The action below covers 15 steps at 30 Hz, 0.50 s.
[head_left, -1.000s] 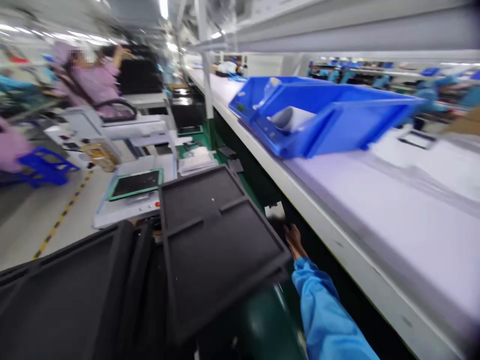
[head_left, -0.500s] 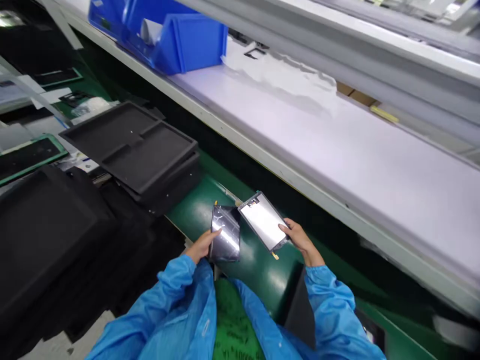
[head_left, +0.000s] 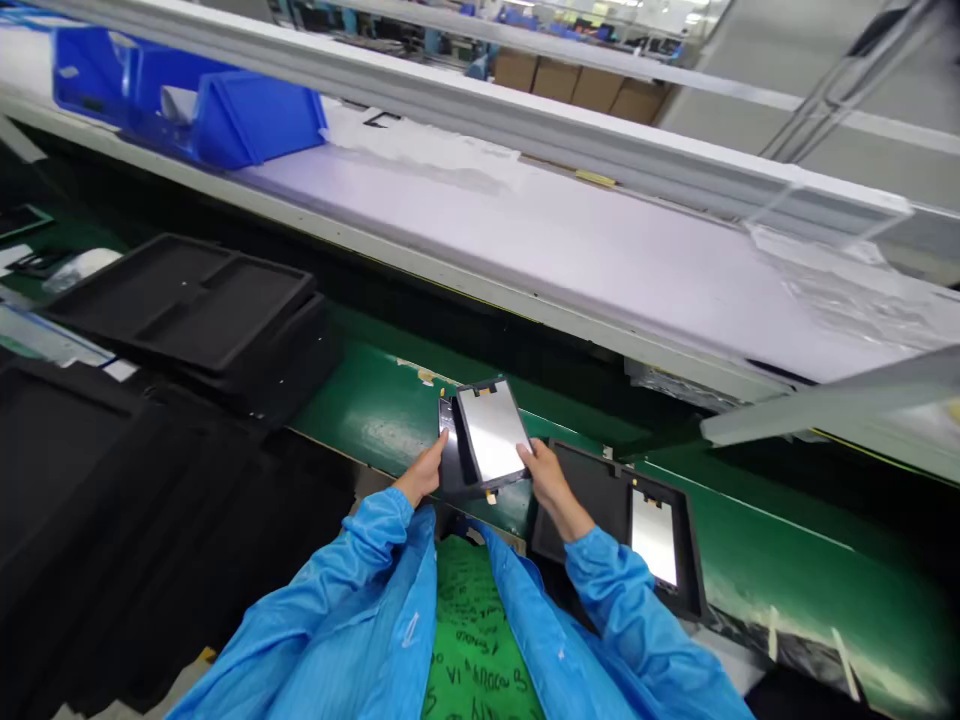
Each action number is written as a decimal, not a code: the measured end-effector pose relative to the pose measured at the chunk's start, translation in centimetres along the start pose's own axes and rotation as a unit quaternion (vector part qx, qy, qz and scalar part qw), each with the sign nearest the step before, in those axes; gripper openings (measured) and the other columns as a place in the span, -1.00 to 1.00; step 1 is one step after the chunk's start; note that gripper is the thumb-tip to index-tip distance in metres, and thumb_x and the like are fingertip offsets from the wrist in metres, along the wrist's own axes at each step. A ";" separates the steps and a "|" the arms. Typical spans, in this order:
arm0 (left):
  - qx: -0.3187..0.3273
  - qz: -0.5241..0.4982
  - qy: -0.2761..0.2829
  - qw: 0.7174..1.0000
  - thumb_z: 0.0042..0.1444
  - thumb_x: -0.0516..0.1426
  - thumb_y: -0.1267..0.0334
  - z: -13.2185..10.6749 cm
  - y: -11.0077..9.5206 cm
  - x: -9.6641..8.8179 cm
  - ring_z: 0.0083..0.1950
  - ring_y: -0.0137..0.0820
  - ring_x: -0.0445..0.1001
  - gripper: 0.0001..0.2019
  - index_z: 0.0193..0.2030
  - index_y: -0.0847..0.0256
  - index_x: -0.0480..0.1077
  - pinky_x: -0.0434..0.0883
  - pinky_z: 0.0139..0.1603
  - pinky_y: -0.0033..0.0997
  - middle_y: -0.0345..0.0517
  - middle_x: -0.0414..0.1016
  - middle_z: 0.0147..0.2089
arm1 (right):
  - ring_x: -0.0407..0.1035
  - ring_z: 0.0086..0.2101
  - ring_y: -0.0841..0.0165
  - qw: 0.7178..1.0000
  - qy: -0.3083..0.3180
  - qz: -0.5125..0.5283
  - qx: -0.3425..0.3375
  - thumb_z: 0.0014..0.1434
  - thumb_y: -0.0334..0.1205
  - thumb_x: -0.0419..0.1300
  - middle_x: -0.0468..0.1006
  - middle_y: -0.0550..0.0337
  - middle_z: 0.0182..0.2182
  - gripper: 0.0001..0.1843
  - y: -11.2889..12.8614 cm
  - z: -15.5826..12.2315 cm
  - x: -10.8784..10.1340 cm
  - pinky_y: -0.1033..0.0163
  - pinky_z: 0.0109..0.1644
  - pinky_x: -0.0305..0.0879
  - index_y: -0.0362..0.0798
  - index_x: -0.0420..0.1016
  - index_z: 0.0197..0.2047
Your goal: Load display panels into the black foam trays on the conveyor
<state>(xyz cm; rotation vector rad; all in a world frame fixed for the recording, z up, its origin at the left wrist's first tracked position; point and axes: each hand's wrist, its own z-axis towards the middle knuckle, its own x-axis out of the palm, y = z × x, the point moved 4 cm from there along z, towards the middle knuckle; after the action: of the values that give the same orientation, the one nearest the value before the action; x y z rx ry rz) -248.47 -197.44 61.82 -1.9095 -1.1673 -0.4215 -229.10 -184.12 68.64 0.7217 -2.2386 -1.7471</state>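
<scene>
My left hand (head_left: 425,474) grips a dark, glossy display panel (head_left: 451,455) by its left edge, thumb on the face. In my right hand (head_left: 546,478) is a second display panel (head_left: 493,430), its silvery back turned up, held by the lower right side. This silvery panel overlaps the dark one, hiding much of it; whether they touch I cannot tell. Both are above the green bench (head_left: 382,415). To the right of my right hand lies a black foam tray (head_left: 688,520) with another silver-backed panel (head_left: 654,535) in its right compartment.
Stacked black trays (head_left: 210,300) stand at the left, with more black trays (head_left: 60,460) nearer me. A white shelf (head_left: 570,250) runs across above the bench, carrying blue bins (head_left: 259,115) at its left. A slanting metal strut (head_left: 825,395) juts in at the right.
The view has swung right, bringing the black tray with a panel into sight. My hands have come closer together, and the silvery panel now overlaps the dark one.
</scene>
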 end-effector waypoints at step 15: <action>-0.101 0.184 0.103 0.972 -0.22 0.51 0.07 -2.6 10.8 3.4 -0.18 -0.05 0.69 -0.38 -0.04 0.32 0.50 0.61 -0.10 -0.15 0.08 0.71 -0.24 | 0.49 0.07 0.10 0.963 -0.219 -0.154 0.037 0.29 -0.01 0.13 0.58 -0.15 0.10 -0.32 -10.7 -14.9 0.8 -0.05 0.22 0.39 -0.16 0.28 0.37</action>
<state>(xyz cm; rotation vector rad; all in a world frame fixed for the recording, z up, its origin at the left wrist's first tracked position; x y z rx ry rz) -237.16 -199.91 60.37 -2.1441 -0.6363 -0.5346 -220.42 -199.07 62.48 0.7989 -2.6031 -2.1573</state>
